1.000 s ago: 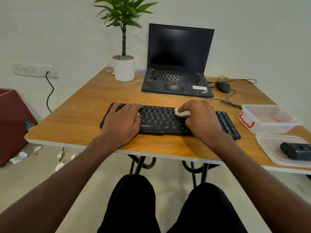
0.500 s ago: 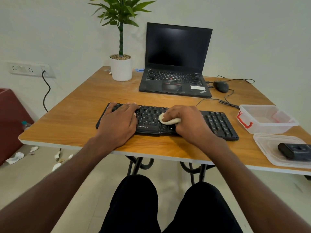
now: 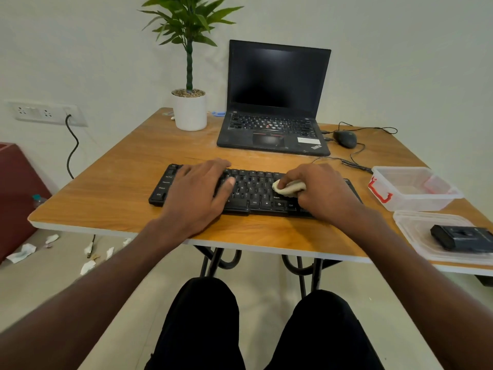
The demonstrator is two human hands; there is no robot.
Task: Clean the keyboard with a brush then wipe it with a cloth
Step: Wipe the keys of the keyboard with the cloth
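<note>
A black keyboard [image 3: 253,192] is lying flat across the near middle of a wooden table [image 3: 114,180], its long side running along the front edge. The right hand [image 3: 320,194] is resting on the keyboard's right half, its fingers curled around a small cream cloth [image 3: 289,187] and pressing that wad against the keys. The left hand [image 3: 198,194] is lying palm down on the keyboard's left half, fingers straight and spread a little, gripping nothing. From the keyboard, an open black laptop [image 3: 274,102] with a dark screen is standing at twelve o'clock, and a potted plant [image 3: 189,108] in a white pot is sitting at eleven. A black mouse [image 3: 345,138] with its cable is lying at one o'clock, just beside the laptop. At three o'clock a clear plastic box [image 3: 414,188] with a red latch is sitting, and at four o'clock a clear lid [image 3: 416,231] is carrying a small black device [image 3: 461,237]. White paper scraps [image 3: 88,267] are lying on the floor at eight o'clock.
</note>
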